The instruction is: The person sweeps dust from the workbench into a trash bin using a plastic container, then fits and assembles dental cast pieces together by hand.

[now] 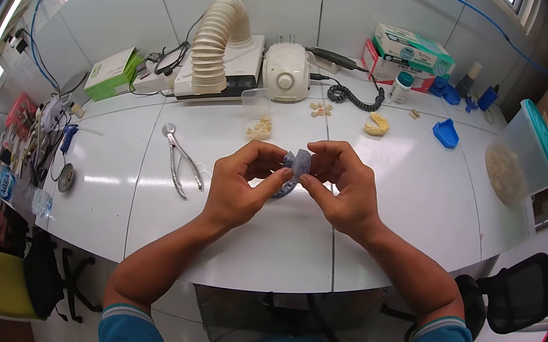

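Observation:
In the head view, both hands meet over the middle of the white table. My left hand [243, 177] and my right hand [344, 189] pinch a blue-grey dental model [300, 163] between thumbs and fingertips, one from each side. Its surface looks speckled, and the fingers hide part of it. A curved, darker blue-grey piece [284, 192] shows just below the thumbs; I cannot tell whether it joins the held model. Steel pliers [179, 160] with long handles lie left of my left hand. Beyond the hands, a clear plastic cup [256, 104] stands near small cream pieces [260, 128].
A dust extractor with a ribbed hose [211, 45] and a white control box [287, 70] stand at the back. A yellow dental cast [376, 124] and a blue tray [446, 133] lie right. A lidded tub [521, 158] sits far right, a water bottle [22, 192] far left.

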Demonstrator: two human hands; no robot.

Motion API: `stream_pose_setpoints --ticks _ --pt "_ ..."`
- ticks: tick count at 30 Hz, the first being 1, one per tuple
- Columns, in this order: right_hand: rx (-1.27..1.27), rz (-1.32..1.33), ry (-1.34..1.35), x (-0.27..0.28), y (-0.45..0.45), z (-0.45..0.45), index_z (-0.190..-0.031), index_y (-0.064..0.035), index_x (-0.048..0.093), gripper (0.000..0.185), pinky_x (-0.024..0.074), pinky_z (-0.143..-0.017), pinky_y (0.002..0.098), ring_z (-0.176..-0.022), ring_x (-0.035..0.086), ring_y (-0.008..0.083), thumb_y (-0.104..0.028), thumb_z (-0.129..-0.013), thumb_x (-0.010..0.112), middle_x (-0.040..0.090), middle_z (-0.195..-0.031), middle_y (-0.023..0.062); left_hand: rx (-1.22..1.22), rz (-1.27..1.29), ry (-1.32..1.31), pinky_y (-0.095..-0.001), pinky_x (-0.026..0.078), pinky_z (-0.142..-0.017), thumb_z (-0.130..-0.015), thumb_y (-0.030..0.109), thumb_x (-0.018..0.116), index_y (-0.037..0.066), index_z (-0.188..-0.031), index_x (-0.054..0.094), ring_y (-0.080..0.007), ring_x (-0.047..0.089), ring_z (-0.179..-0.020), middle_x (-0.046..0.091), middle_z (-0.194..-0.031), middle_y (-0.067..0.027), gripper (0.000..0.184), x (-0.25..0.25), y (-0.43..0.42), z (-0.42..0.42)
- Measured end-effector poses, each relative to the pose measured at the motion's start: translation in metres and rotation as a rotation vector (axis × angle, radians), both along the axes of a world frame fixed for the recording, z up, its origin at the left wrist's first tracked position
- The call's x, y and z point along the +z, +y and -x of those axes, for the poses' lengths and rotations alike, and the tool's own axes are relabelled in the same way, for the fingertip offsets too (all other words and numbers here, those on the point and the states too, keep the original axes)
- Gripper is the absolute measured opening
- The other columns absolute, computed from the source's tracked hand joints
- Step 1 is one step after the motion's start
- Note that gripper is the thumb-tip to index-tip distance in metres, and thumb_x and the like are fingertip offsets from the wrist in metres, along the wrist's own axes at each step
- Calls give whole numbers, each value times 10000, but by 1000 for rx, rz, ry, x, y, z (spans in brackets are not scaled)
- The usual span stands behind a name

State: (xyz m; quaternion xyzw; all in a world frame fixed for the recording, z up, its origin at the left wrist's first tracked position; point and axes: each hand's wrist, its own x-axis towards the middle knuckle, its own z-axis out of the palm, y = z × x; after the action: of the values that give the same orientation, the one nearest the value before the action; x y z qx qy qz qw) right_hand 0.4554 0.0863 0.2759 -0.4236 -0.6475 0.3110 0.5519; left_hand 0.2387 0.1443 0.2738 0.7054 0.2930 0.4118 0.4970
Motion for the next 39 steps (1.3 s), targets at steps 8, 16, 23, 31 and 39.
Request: stream_pose_setpoints --ticks 8,16,23,31,39 --pt "33 -3 -49 -5 -5 3 -1300 63 690 364 653 -883 334 -1014 816 228 -1 -957 791 804 -1109 174 38 -21 29 -305 631 -926 -1009 47 792 -44 -1208 697 -169 779 -1033 804 -1095 -127 239 -3 -2 -1" --pt "29 -28 -12 -3 -6 7 -1324 55 728 372 652 -889 332 -1019 818 238 6 -961 793 810 -1126 179 44 -108 -7 -294 636 -915 -1023 0 753 -58 -1260 709 -177 787 -1037 812 -1100 -138 248 -4 -5 -2" --pt "16 -108 -136 -4 -6 5 -1290 47 748 371 656 -889 330 -1021 819 257 10 -929 825 807 -1136 193 59 -153 -45 -317 655 -896 -1000 2 765 -47 -1224 750 -207 812 -1004 824 -1072 -148 230 -7 -4 -3" --pt "-12 -192 -165 -3 -9 6 -1265 43 758 341 660 -865 324 -993 823 250 17 -929 811 810 -1126 197 87 -358 -2 -308 644 -855 -978 -20 763 -16 -1200 775 -206 815 -956 818 -1064 -129 223 -4 -2 -2" --pt "-49 -160 -110 -2 -11 10 -1205 45 785 263 649 -824 306 -930 828 234 26 -943 765 822 -1044 187 73 -394 11 -307 646 -824 -973 -14 767 -14 -1189 776 -203 814 -934 814 -1056 -128 216 -3 -2 -2"
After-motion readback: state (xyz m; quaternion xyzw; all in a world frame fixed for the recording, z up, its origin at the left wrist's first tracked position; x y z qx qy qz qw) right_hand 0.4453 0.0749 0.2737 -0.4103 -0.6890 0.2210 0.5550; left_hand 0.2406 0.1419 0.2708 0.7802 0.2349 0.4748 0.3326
